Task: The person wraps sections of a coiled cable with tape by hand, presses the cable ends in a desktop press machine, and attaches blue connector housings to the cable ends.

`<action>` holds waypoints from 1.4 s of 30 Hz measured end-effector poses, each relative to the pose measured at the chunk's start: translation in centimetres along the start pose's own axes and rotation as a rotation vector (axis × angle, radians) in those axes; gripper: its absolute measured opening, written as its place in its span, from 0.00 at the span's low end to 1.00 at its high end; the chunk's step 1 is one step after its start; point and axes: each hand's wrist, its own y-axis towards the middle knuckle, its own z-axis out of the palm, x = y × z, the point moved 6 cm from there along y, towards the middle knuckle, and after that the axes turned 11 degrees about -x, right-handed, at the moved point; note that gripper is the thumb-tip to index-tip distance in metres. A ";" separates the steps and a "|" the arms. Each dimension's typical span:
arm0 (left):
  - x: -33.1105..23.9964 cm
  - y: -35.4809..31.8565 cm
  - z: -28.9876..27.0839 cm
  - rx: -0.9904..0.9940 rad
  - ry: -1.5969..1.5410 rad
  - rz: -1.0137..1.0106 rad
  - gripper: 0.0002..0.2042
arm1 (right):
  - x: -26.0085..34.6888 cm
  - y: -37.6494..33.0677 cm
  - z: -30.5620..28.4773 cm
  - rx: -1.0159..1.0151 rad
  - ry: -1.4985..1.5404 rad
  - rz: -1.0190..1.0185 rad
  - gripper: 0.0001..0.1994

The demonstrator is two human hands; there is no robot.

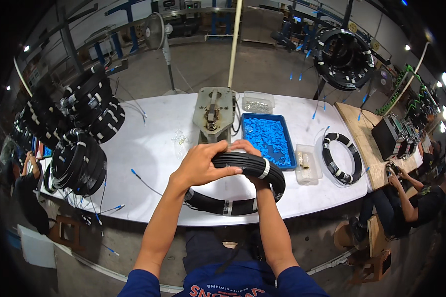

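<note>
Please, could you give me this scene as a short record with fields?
Left hand: gripping a black cable coil
Right hand: against the same coil, partly hidden by it
Table: white
Beyond coil: metal fixture; blue tray of small blue pieces
Table's left side: stacked black coils
Table's right side: one separate coil
Co-worker: at right

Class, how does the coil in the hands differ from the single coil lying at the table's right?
The held coil is gripped by the left hand and right hand; the right coil is untouched. The held coil is tilted, far side raised; the right coil lies flat on the table. Both are black rings with pale bands.
</note>
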 end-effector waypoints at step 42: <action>1.1 0.7 0.0 0.097 -0.255 -0.249 0.48 | -0.6 -1.6 1.5 -0.198 1.148 0.507 0.39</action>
